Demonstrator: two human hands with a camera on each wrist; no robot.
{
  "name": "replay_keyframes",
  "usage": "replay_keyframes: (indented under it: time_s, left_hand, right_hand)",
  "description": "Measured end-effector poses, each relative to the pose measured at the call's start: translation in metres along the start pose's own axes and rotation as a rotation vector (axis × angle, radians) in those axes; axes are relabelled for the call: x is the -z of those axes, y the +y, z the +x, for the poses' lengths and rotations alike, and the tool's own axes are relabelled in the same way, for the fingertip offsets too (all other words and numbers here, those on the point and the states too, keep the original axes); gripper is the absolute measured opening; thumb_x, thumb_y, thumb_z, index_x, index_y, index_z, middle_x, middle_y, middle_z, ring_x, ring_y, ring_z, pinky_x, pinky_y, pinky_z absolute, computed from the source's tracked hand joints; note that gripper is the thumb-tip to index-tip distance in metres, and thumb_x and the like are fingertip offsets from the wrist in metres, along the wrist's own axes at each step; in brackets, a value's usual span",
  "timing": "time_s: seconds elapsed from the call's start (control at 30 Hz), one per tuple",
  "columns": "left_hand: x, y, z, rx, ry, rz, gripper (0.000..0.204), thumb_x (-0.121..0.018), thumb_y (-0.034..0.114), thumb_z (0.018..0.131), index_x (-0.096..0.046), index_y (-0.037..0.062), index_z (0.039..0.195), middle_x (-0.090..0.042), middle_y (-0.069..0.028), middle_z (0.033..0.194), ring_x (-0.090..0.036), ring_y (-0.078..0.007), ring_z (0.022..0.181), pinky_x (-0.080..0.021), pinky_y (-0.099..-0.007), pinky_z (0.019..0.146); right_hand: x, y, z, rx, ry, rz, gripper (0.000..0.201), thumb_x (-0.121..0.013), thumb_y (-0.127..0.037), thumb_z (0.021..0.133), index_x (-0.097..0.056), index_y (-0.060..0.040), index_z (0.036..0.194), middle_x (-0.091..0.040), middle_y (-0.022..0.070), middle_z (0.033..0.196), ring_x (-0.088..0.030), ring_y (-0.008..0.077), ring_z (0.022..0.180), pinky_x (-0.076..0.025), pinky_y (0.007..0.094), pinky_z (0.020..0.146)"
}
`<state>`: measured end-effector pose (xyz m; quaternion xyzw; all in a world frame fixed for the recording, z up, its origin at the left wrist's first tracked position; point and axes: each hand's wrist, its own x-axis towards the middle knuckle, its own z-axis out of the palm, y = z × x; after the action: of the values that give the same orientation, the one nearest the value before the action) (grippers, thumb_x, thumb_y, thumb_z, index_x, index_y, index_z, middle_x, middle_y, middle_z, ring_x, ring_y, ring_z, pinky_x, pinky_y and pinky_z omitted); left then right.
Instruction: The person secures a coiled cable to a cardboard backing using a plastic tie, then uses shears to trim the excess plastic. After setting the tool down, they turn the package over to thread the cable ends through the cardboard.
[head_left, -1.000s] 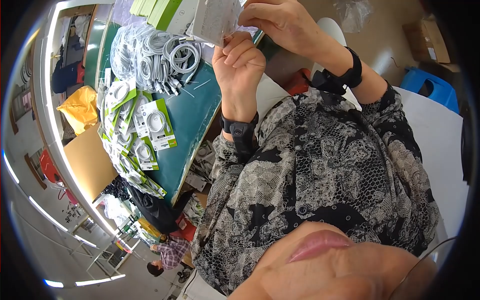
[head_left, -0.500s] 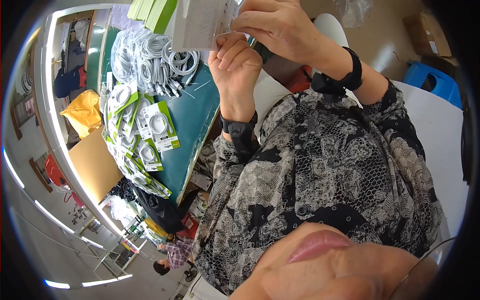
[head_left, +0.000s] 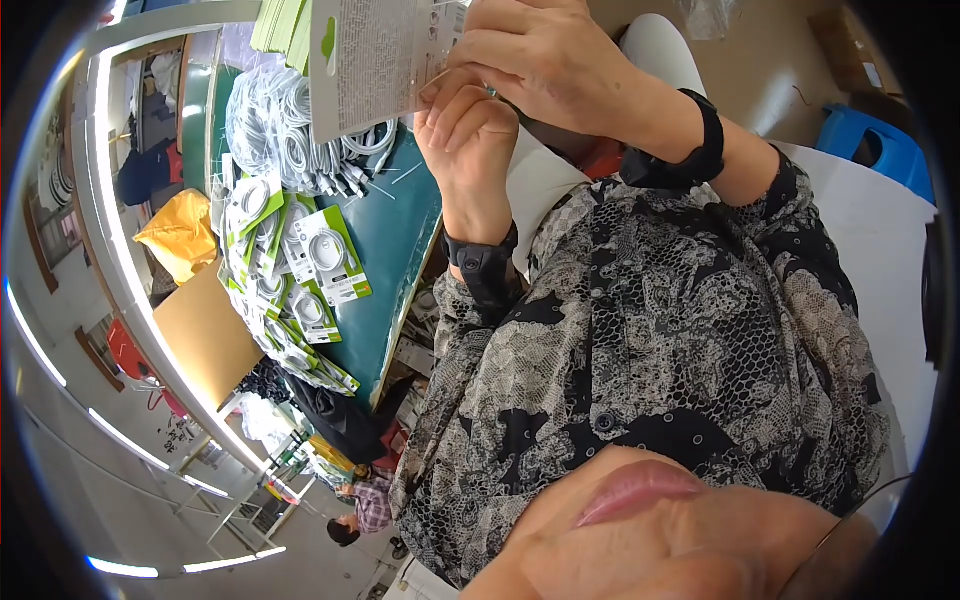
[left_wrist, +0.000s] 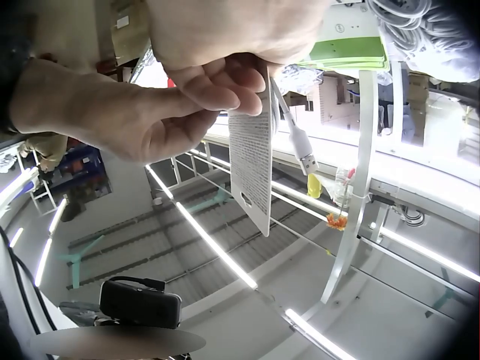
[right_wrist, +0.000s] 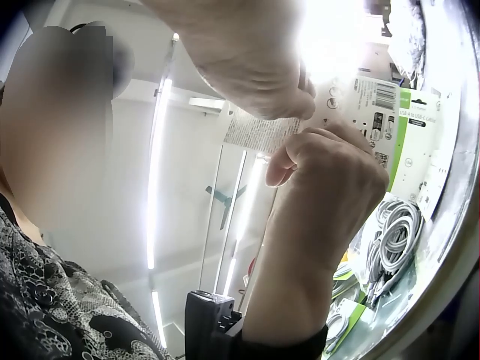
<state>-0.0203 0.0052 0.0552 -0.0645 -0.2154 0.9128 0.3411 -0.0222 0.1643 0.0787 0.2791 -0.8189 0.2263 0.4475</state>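
Both hands are raised together at a white packaging card (head_left: 370,70) with fine print, held up above the table's near edge. The left hand (head_left: 468,140), fingers curled, grips the card's lower corner. From the other side, the right hand (head_left: 545,60) pinches the same edge, its fingertips right by the left hand's fingers. In the left wrist view the printed face of the card (left_wrist: 251,161) hangs below the fingers. A white cable's USB plug (left_wrist: 302,150) dangles beside the card's far side. The fingertips at the edge partly hide one another.
On the green table (head_left: 385,235) lie a heap of carded cables (head_left: 300,260) and a bundle of grey cables (head_left: 290,130) in clear plastic. A stack of green-edged cards (head_left: 280,35) is behind the held card. A blue stool (head_left: 880,150) stands at the right.
The card has come left and down and turned, so its printed face and hang hole now show. Both hands have shifted slightly left and down with it, still at its edge.
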Motion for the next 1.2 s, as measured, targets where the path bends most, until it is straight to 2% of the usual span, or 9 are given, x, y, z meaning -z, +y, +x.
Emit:
replay_keyframes:
  time_s: [0.2, 0.33, 0.47, 0.57, 0.7, 0.83, 1.0, 1.13, 1.2]
  left_hand:
    - [0.005, 0.004, -0.002, -0.16, 0.117, 0.277, 0.028, -0.046, 0.028, 0.094, -0.053, 0.0072, 0.076, -0.043, 0.0011, 0.055, -0.041, -0.0083, 0.042, -0.036, -0.0212, 0.04]
    - [0.002, -0.001, 0.002, -0.371, 0.242, 0.457, 0.033, -0.047, 0.037, 0.095, -0.055, 0.0081, 0.081, -0.041, 0.002, 0.055, -0.038, -0.0093, 0.045, -0.037, -0.0229, 0.044]
    - [0.015, -0.003, 0.01, -0.6, 0.336, 0.714, 0.037, -0.048, 0.04, 0.095, -0.056, 0.006, 0.085, -0.043, 0.0016, 0.057, -0.041, -0.0106, 0.048, -0.04, -0.0251, 0.049]
    - [0.035, 0.016, 0.011, -0.729, 0.352, 0.936, 0.038, -0.048, 0.041, 0.095, -0.057, 0.0042, 0.088, -0.048, 0.0, 0.061, -0.046, -0.0117, 0.051, -0.043, -0.0261, 0.053]
    - [0.053, 0.034, 0.008, -0.846, 0.315, 1.215, 0.04, -0.049, 0.041, 0.094, -0.057, 0.0018, 0.093, -0.058, -0.0045, 0.07, -0.054, -0.0142, 0.058, -0.046, -0.0271, 0.057]
    - [0.061, 0.026, -0.002, -0.809, 0.237, 1.232, 0.04, -0.049, 0.039, 0.095, -0.057, -0.0004, 0.099, -0.063, -0.0093, 0.081, -0.06, -0.0174, 0.068, -0.05, -0.029, 0.064]
    - [0.043, 0.007, -0.003, -0.683, 0.134, 1.051, 0.039, -0.047, 0.032, 0.097, -0.055, -0.0033, 0.11, -0.063, -0.0128, 0.101, -0.063, -0.0222, 0.089, -0.054, -0.0361, 0.08]
    - [0.044, 0.009, -0.01, -0.612, 0.092, 1.08, 0.038, -0.045, 0.028, 0.098, -0.051, -0.0045, 0.117, -0.059, -0.014, 0.114, -0.061, -0.0253, 0.102, -0.051, -0.0412, 0.091]
    - [0.045, 0.01, -0.012, -0.587, 0.071, 1.103, 0.038, -0.044, 0.027, 0.098, -0.05, -0.0047, 0.119, -0.058, -0.0143, 0.117, -0.059, -0.0263, 0.106, -0.05, -0.0426, 0.094]
  right_hand:
    - [-0.019, 0.007, -0.01, 0.186, 0.082, -0.116, 0.007, -0.063, -0.013, 0.078, -0.061, -0.0119, 0.085, -0.056, 0.003, 0.086, -0.055, 0.0217, 0.089, -0.026, 0.0476, 0.097]
    - [-0.019, 0.007, -0.018, 0.01, 0.087, 0.079, 0.009, -0.064, -0.013, 0.078, -0.063, -0.0101, 0.086, -0.059, 0.0034, 0.092, -0.056, 0.0225, 0.094, -0.035, 0.0429, 0.091]
    - [0.004, -0.01, -0.01, -0.405, -0.074, 0.864, 0.012, -0.065, -0.012, 0.077, -0.065, -0.0084, 0.088, -0.062, 0.005, 0.095, -0.058, 0.0227, 0.095, -0.045, 0.0363, 0.08]
    - [-0.007, -0.019, -0.028, -0.506, -0.273, 0.848, 0.013, -0.065, 0.002, 0.079, -0.064, -0.0056, 0.089, -0.051, 0.0038, 0.075, -0.052, 0.0146, 0.065, -0.044, 0.0246, 0.059]
    - [0.004, -0.037, -0.02, -0.263, -0.124, 0.506, 0.021, -0.064, 0.003, 0.076, -0.065, -0.0085, 0.094, -0.055, 0.0033, 0.081, -0.054, 0.0178, 0.068, -0.046, 0.0265, 0.061]
    - [-0.009, 0.003, -0.012, 0.005, -0.141, 0.172, 0.027, -0.063, 0.001, 0.074, -0.065, -0.0091, 0.099, -0.06, 0.0012, 0.092, -0.057, 0.0197, 0.072, -0.049, 0.0281, 0.065]
    - [0.011, -0.007, 0.018, -0.124, -0.243, 0.387, 0.015, -0.067, -0.008, 0.073, -0.066, -0.0064, 0.088, -0.063, 0.007, 0.094, -0.06, 0.0229, 0.091, -0.049, 0.0329, 0.071]
    - [0.009, -0.001, 0.015, -0.076, -0.315, 0.354, 0.016, -0.069, -0.005, 0.071, -0.065, -0.0058, 0.086, -0.062, 0.0076, 0.087, -0.06, 0.0235, 0.083, -0.047, 0.0346, 0.071]
    - [-0.004, 0.004, -0.002, 0.086, -0.318, 0.203, 0.026, -0.065, -0.003, 0.072, -0.065, -0.0088, 0.097, -0.062, 0.0023, 0.096, -0.059, 0.0203, 0.079, -0.05, 0.0306, 0.069]
